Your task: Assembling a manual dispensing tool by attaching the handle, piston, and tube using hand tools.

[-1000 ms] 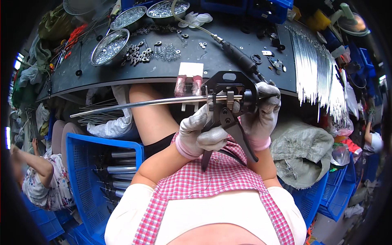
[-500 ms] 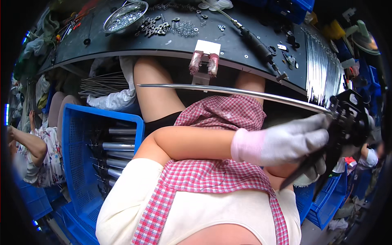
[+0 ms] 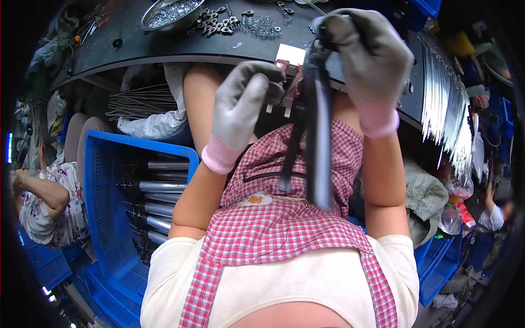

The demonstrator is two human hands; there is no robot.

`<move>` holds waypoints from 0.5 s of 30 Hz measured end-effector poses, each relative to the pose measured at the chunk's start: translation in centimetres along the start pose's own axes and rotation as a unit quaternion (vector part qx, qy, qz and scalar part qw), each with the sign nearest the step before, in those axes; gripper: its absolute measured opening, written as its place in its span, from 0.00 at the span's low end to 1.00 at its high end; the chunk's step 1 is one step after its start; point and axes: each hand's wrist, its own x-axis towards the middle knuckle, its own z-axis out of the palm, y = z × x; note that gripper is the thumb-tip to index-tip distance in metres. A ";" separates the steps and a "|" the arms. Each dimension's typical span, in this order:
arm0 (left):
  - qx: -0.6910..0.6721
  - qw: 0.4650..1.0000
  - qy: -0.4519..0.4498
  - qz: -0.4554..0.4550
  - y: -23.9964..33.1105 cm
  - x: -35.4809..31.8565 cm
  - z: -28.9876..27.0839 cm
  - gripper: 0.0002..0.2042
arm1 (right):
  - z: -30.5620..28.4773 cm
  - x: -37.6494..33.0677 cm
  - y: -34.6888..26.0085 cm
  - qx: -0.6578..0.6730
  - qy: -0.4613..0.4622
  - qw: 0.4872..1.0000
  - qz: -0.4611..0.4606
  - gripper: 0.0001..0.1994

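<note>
Both hands wear grey-white gloves with pink cuffs. My right hand [image 3: 377, 60], raised over the table's edge, is closed around the upper end of a black part with long legs [image 3: 317, 120]. This part hangs down in front of the checked apron, blurred by motion, with a grey, shiny stretch along it. To its left, my left hand [image 3: 240, 109] has its fingers curled and thumb drawn in; what they pinch, if anything, is hard to make out. Partly behind the hands, a white block [image 3: 291, 53] with wrapped reddish prongs sits at the table's edge.
On the dark table [image 3: 164, 52] are a metal bowl [image 3: 172, 15] of small hardware, black-and-silver clips [image 3: 219, 24] and a pile of springs [image 3: 261, 26]. Thin silver rods [image 3: 443, 104] lie at the right. A blue crate [image 3: 104, 208] of tubes stands left; another person [image 3: 52, 208] sits beyond.
The black part has come from the far right to the middle, now in my right hand. My left hand has left it and moved left. The long silver rod no longer shows clearly.
</note>
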 end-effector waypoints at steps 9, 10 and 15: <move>0.103 0.993 -0.041 -0.034 -5.5 3.4 -1.4 0.24 | 4.8 -5.9 4.7 -0.068 -0.095 0.985 0.130 0.08; 0.162 0.985 -0.053 0.001 -5.9 3.5 -1.5 0.26 | 4.4 -6.7 4.9 -0.052 -0.151 0.976 0.148 0.08; 0.374 0.910 -0.100 0.146 -7.3 4.9 -1.3 0.30 | 5.2 -9.5 5.7 -0.128 -0.141 0.973 0.129 0.09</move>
